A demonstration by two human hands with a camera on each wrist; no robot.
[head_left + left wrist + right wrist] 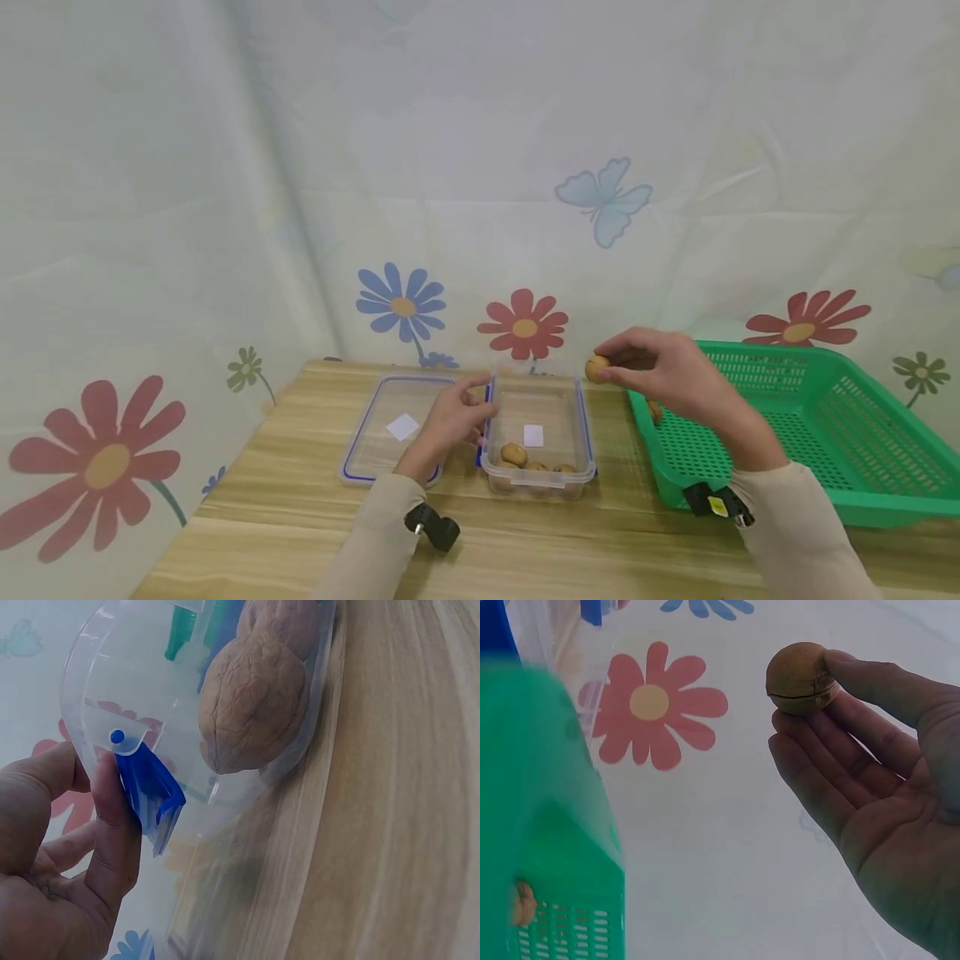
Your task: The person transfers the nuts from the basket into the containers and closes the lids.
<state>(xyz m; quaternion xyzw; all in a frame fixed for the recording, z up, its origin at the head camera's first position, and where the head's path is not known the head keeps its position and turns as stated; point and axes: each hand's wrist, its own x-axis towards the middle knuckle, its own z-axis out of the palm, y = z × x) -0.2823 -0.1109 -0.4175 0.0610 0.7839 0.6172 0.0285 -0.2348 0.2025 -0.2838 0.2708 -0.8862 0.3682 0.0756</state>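
My right hand (663,371) pinches a walnut (597,368) between thumb and fingertips, up between the container and the basket. In the right wrist view a dark seam crosses this walnut (801,678). My left hand (455,414) grips the left side of a clear plastic container (538,482), its fingers at the rim beside a blue latch (150,787). Several walnuts (513,454) lie along the container's near end, around a white paper square (533,436). Close up, the left wrist view shows a wrinkled walnut (255,705) behind the clear wall.
A green perforated basket (892,504) stands on the right, with a walnut (655,412) by its left wall. Left of the container lies a clear lid (367,442) with a blue seal and a white square (402,427). A flower-printed curtain (480,208) hangs behind the wooden table (525,550).
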